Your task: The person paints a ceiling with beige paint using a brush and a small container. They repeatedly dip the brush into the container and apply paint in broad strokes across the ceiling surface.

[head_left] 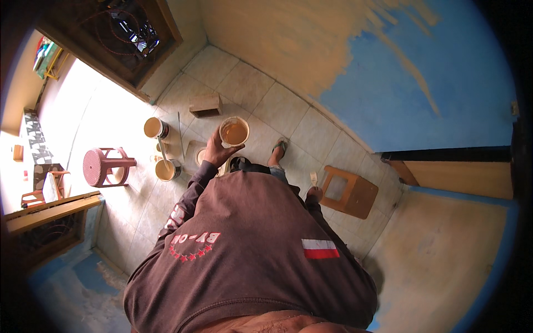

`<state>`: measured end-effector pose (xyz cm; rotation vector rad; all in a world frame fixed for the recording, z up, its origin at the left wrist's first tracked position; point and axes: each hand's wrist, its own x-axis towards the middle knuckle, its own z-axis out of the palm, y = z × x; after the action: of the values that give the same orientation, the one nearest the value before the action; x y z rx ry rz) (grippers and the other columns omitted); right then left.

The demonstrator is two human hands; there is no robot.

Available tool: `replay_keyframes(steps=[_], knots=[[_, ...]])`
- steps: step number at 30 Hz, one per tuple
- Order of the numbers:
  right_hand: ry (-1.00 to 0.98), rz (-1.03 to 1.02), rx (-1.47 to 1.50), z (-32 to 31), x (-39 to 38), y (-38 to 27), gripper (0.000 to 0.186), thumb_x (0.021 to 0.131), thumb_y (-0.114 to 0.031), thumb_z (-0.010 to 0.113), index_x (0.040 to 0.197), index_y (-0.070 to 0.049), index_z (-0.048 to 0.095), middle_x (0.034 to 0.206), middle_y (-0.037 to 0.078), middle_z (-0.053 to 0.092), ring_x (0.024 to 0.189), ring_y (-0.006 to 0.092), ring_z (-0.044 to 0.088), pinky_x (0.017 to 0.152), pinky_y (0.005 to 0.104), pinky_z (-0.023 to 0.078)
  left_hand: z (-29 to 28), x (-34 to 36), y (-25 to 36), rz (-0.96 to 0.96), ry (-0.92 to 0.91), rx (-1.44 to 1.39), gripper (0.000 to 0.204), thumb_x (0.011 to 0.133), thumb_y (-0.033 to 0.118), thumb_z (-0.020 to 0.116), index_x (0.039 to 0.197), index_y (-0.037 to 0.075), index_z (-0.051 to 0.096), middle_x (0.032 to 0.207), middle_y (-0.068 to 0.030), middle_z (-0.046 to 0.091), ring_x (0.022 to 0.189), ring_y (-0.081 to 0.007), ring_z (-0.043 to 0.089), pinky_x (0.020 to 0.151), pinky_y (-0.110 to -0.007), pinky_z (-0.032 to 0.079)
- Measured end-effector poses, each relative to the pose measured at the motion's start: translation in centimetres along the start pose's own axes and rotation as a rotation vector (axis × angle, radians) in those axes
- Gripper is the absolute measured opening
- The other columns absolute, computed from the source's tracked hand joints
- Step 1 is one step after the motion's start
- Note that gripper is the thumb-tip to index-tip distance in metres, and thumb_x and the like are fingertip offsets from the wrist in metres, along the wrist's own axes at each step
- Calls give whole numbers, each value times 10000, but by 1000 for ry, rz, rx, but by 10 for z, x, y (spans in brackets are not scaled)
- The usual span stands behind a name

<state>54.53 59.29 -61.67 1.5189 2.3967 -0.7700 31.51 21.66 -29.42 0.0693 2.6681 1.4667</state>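
Observation:
My left hand (218, 150) is closed round the side of a small white tub (223, 133) with tan paint (235, 132) inside, held out in front of my body. Low at my right side, my right hand (315, 192) is closed on a paintbrush (313, 178) with its pale bristles pointing forward. The handle is hidden in my fist. An orange-brown plastic stool (363, 195) stands just right of the brush. My sandalled foot (280, 146) shows on the floor between my two hands.
Left on the tiles are an open paint bucket (155, 128), another bucket (166, 170), a thin rod (181, 136) and a maroon stool (99, 167). A hollow block (205, 105) lies ahead. The blue wall (422, 83) is partly covered in tan. A wooden door (105, 50) stands upper left.

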Motion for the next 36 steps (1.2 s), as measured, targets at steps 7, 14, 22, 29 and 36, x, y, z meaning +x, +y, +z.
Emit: replay_keyframes(steps=[7, 14, 22, 29, 36], knots=[[33, 23, -19, -7, 0, -13, 349, 883, -261, 538, 987, 24, 711, 1009, 216, 712, 941, 373, 693, 824, 454, 532, 7, 1, -16, -13, 7, -17, 863, 673, 339, 911, 1364, 23, 500, 1269, -166, 638, 1210, -282, 603, 999, -389, 483], [-60, 58, 23, 7, -8, -17, 359, 920, -251, 506, 1048, 32, 686, 1051, 225, 695, 970, 370, 677, 846, 455, 521, 8, 10, -23, -50, -47, 13, 853, 686, 284, 913, 1372, 13, 485, 1325, -139, 609, 1248, -230, 576, 1052, -367, 466], [-76, 27, -21, 29, 3, -15, 357, 935, -250, 479, 1021, 30, 683, 1022, 224, 699, 983, 384, 671, 873, 475, 521, 9, 13, -28, -9, -30, -19, 847, 670, 346, 910, 1350, 30, 515, 1274, -160, 639, 1206, -279, 608, 992, -389, 492], [-18, 61, 44, 51, 21, -12, 361, 915, -278, 525, 1018, 19, 703, 1043, 208, 711, 956, 377, 686, 853, 453, 526, 16, 14, -40, 3, -9, -15, 848, 669, 349, 907, 1351, 30, 515, 1266, -157, 641, 1200, -286, 609, 992, -393, 490], [-36, -6, 30, 40, 10, -36, 352, 927, -249, 482, 1011, 27, 684, 1048, 229, 693, 1006, 386, 662, 894, 467, 515, 15, 19, -40, 39, -5, -34, 837, 673, 341, 909, 1343, 32, 513, 1266, -153, 645, 1207, -274, 609, 995, -391, 489]])
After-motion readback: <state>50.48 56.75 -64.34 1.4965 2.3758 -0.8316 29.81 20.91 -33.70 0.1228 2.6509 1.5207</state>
